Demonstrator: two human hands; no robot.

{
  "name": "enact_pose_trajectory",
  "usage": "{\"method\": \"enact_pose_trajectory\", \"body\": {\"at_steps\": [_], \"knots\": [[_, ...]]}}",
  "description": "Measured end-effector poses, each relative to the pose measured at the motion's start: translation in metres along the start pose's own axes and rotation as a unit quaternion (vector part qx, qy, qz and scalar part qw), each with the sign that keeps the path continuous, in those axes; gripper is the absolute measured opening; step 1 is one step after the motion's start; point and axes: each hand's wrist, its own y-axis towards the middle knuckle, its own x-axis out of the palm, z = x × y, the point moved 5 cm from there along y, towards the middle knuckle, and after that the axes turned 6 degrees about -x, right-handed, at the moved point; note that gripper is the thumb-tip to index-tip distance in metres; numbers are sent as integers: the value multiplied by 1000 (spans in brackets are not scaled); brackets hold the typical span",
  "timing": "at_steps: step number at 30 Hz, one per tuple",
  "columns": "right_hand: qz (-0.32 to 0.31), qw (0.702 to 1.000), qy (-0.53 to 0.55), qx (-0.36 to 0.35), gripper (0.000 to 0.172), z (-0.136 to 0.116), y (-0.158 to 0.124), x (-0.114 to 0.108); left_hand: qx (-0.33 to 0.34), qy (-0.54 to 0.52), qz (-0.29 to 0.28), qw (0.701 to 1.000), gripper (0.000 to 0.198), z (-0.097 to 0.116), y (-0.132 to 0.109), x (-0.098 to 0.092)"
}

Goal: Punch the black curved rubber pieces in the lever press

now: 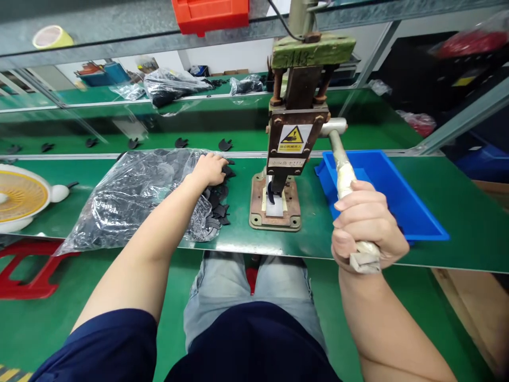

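Observation:
A hand press (pixel 292 132) with a yellow warning label stands on the green bench. A small black part (pixel 271 192) sits under its ram on the base plate (pixel 258 212). My right hand (pixel 368 225) is wrapped around the tape-covered lever handle (pixel 344 172), which is pulled down toward me. My left hand (pixel 210 168) rests, fingers curled, on a heap of black parts (pixel 218 204) spilling from a clear plastic bag (pixel 131 193). Whether it holds a part is hidden.
A blue tray (pixel 397 196) lies right of the press. A yellow and white fan (pixel 19 196) is at the far left. Single black parts (pixel 181 142) lie along the conveyor behind. More bags (pixel 170 87) and an orange bin (pixel 210 16) are farther back.

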Motion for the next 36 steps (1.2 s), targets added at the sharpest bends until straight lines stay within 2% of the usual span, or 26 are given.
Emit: {"method": "enact_pose_trajectory", "body": {"at_steps": [6, 9, 12, 14, 17, 21, 23, 27, 30, 32, 34, 36], "knots": [[0, 1000, 0, 6, 22, 0, 0, -1, 15, 16, -99, 995, 81, 11, 30, 18], [-4, 1000, 1, 1, 22, -1, 0, -1, 23, 31, -98, 994, 73, 15, 32, 21], [-5, 1000, 7, 2, 22, 0, 0, -1, 44, 45, -88, 994, 55, 19, 25, 20], [2, 1000, 10, 2, 22, 0, 0, -1, 62, 41, -71, 995, 41, 22, 18, 16], [4, 1000, 10, 3, 22, 0, 0, -1, 78, -4, -16, 997, 33, 29, 7, 4], [-7, 1000, 10, -2, 24, -2, 1, -1, 80, -145, 67, 984, 23, 42, -14, -13], [-7, 1000, 9, 1, 26, -3, 1, 0, 56, -226, 75, 970, 18, 49, -25, -17], [9, 1000, 5, 24, 31, -3, 1, 2, -25, -397, -12, 917, 16, 64, -43, -6], [13, 1000, 6, 25, 33, -4, 1, 3, -87, -484, -40, 870, 35, 71, -53, 0], [12, 1000, 4, 22, 34, -4, 1, 3, -116, -552, -65, 823, 42, 77, -59, 3], [13, 1000, -1, 20, 34, -4, 1, 3, -123, -626, -94, 765, 38, 86, -65, 4], [17, 1000, -4, 18, 35, -4, 1, 3, -135, -682, -95, 712, 32, 94, -69, 3]]}}
